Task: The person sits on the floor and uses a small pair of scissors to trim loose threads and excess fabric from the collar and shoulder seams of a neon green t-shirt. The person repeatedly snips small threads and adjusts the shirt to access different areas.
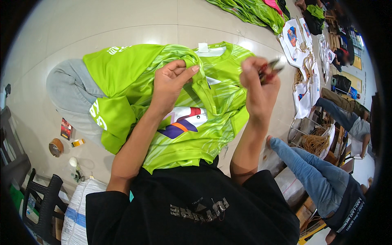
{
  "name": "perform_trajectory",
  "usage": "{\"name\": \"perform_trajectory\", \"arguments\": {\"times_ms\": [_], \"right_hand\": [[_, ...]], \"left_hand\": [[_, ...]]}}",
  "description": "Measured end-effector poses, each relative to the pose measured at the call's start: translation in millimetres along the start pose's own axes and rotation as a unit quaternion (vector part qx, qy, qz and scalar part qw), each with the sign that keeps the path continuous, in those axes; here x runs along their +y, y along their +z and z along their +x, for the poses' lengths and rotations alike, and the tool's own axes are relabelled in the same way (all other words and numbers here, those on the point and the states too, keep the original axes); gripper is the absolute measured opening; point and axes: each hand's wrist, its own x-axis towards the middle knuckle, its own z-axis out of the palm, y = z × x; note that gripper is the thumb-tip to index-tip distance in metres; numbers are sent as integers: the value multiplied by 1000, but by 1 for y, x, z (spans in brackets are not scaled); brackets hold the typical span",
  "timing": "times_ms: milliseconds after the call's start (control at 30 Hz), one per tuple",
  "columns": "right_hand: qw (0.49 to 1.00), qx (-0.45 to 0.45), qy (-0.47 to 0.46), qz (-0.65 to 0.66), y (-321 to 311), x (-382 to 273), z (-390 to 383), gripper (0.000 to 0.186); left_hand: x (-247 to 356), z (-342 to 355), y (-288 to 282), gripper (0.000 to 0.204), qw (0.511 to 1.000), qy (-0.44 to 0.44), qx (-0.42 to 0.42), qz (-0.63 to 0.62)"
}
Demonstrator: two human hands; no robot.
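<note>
A lime-green printed jersey (122, 67) lies across my lap and over my knee, which is in grey trousers. My left hand (171, 83) is closed, pinching a folded edge of it between thumb and fingers. Under and beside this fold, green fabric with a round collar (232, 51), a white label (203, 47) and a bird-like print (185, 120) is spread out. Raised to the right of the collar, my right hand (261, 87) is closed around small red-handled thread snips (270, 70). Motion blurs the snips, and their blades point away from the cloth.
More green garments (249, 14) lie on the tiled floor ahead. White printed bags (298, 45) with cord stretch along the right, near a person in jeans (314, 169). A round brown ashtray (56, 147), small boxes, a white sack (79, 210) and a black chair (43, 200) are left.
</note>
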Motion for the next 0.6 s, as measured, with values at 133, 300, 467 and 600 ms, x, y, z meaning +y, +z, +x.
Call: {"name": "perform_trajectory", "arguments": {"times_ms": [133, 300, 467, 600], "right_hand": [[982, 28, -46, -179, 13, 3, 7, 31], [967, -116, 67, -215, 34, 23, -20, 37], [970, -123, 85, -190, 45, 38, -48, 45], [969, -94, 40, -224, 41, 43, -61, 43]], "left_hand": [[1, 2, -2, 10, 1000, 9, 1, 0], [1, 0, -4, 10, 1000, -1, 1, -27], [9, -4, 3, 7, 997, 14, 58, -52], [17, -7, 2, 14, 987, 125, 97, 34]]}}
